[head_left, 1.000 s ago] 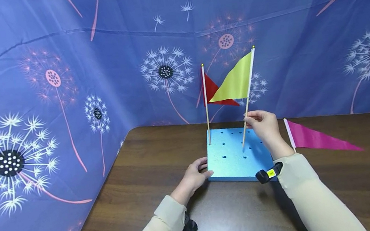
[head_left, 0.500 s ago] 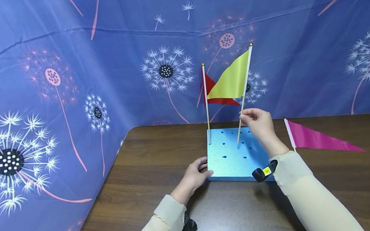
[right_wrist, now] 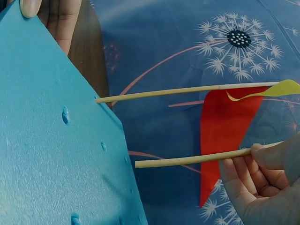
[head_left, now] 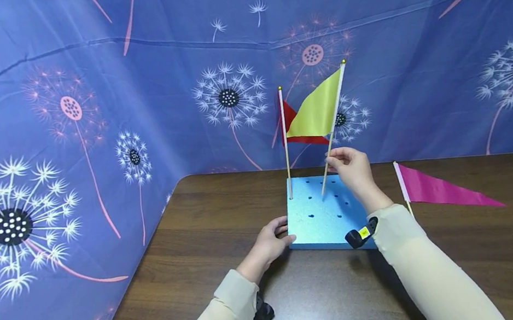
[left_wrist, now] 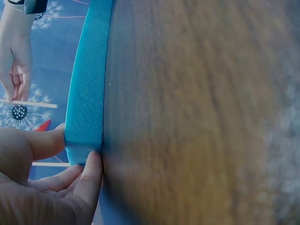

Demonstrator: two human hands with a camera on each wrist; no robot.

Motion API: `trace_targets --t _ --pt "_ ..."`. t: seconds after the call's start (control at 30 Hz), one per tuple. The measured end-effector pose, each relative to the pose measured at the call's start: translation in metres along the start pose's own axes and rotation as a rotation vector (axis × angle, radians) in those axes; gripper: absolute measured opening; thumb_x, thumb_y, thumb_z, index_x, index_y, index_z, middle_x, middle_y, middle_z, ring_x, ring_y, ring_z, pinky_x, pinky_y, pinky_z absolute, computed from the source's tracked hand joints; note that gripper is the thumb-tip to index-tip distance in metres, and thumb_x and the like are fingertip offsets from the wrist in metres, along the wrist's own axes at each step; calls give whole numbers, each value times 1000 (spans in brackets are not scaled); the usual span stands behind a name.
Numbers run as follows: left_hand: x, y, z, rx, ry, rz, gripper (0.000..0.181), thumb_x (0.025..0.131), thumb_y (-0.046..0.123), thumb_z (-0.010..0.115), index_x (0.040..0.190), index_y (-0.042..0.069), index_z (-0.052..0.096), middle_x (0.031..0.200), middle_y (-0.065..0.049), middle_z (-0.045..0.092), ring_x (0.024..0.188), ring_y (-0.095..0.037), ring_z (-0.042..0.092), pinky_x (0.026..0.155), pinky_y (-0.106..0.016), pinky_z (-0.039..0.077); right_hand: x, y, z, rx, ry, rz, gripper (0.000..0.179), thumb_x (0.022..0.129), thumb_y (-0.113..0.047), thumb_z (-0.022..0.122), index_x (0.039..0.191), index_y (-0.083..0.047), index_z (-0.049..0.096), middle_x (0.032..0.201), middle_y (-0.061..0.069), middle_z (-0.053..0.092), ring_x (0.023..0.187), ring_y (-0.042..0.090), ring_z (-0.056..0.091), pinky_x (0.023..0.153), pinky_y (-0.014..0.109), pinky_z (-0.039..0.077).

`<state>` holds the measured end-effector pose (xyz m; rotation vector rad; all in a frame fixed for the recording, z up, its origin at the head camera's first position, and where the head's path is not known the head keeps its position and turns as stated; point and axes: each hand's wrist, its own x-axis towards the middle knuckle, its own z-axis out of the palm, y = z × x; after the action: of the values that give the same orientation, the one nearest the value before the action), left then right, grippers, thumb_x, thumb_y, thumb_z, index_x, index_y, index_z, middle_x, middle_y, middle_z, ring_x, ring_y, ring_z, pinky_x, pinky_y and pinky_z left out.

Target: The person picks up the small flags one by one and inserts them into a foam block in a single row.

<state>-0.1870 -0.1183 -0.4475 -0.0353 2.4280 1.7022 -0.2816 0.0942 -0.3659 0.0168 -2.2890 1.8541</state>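
My right hand [head_left: 354,168] pinches the wooden stick of a yellow pennant flag [head_left: 318,106] between thumb and fingers. The stick leans to the right, and its bare lower end shows just apart from the board's face in the right wrist view. Beneath it lies a blue foam board [head_left: 304,230] dotted with small holes. A red pennant flag [right_wrist: 229,117] stands upright in a hole near the board's left edge, its cloth partly covered by the yellow one. At the near left corner, my left hand [head_left: 265,244] grips the board, thumb on top and fingers against the side.
A magenta pennant flag [head_left: 435,188] is to the right of the board, its lower stick hidden by my right forearm. Everything rests on a brown wooden table [head_left: 188,236]. Behind the table hangs a blue cloth [head_left: 158,102] with dandelion prints.
My right hand has carried the yellow flag leftward and a little farther back over the board. My left hand keeps its place at the board's corner.
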Motion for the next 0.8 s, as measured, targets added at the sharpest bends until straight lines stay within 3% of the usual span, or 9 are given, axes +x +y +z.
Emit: trace_targets --t 0.3,0.37,0.67,0.8 --pt "1 1 0 12 -3 -16 50 89 4 67 136 3 51 128 -16 61 121 -29 56 97 -39 49 6 7 7 -3 -26 -34 23 96 -8 59 112 8 62 109 25 65 75 4 63 77 22 57" --pt "0 0 1 12 1 -17 50 89 4 67 136 3 51 128 -16 61 121 -29 56 97 -38 49 7 9 9 -5 -33 -46 22 96 -9 58 111 7 62 108 25 65 77 8 64 73 17 55" --pt "-1 -1 2 7 -5 -27 50 89 4 67 137 3 50 129 -16 60 123 -29 55 95 -35 50 9 17 18 -40 -45 -49 21 97 -11 58 110 4 64 108 23 66 90 27 67 72 16 55" --pt "0 2 1 9 1 -19 50 89 3 67 137 3 50 129 -17 60 123 -30 55 98 -39 49 12 17 20 -37 -53 -52 21 97 -11 59 111 4 64 108 23 66 86 23 67 70 15 54"
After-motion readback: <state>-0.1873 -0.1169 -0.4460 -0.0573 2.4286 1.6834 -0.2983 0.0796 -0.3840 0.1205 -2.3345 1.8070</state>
